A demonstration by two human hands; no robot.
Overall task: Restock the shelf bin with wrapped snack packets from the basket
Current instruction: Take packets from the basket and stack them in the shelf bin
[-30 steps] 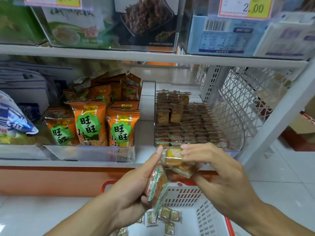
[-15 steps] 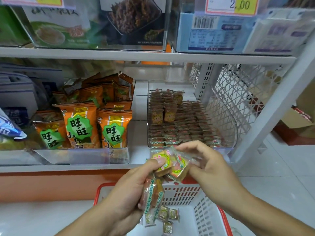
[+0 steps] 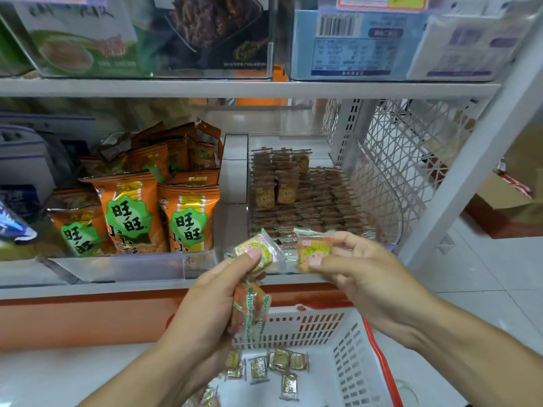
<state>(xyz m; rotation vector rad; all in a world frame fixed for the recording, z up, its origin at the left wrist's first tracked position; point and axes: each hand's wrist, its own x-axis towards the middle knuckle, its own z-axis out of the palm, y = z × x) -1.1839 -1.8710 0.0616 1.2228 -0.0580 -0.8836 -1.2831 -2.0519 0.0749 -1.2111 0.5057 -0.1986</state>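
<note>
A wrapped snack packet [image 3: 313,254] is pinched in the right hand [image 3: 364,277] fingers, just before the clear shelf bin [image 3: 382,201] at twelve o'clock. The left hand [image 3: 205,312] fingers grip a bunch of packets [image 3: 252,306] above the white basket [image 3: 352,362] at six o'clock.

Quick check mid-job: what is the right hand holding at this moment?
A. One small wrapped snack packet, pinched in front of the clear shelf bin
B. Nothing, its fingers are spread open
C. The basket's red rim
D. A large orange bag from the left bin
A: the right hand pinches a single wrapped snack packet just in front of the clear shelf bin, while the left hand holds several more packets.
</note>
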